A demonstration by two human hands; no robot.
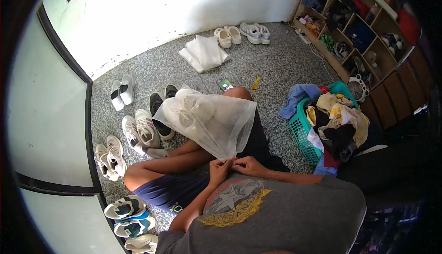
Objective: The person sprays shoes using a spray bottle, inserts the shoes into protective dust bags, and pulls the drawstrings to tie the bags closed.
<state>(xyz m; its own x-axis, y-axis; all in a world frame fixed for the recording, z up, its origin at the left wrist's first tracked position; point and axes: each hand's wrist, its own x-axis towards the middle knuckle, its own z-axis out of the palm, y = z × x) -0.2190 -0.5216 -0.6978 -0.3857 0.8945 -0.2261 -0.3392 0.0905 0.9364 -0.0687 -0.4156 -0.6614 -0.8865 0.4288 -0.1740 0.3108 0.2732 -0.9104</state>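
A sheer white bag (230,120) lies across my lap, with a pair of white shoes (191,108) showing through it at the far end. Its near end narrows to a gathered edge close to my shirt. There my left hand (220,171) pinches the gathered material, fingers closed. Right beside it, my right hand (248,166) is also closed on the same edge, the fingertips of both hands almost touching. Whether a drawstring is between the fingers is too small to tell. Black shoes (161,116) stand just past the bag, partly hidden by it.
Several pairs of shoes (141,129) line the left side. Folded white sheer bags (203,54), clogs (228,36) and sneakers (255,33) are near the wall. A phone (224,84) and a yellow item (256,83) lie ahead. Rightward are a green laundry basket (301,134) and a cubby shelf (354,37).
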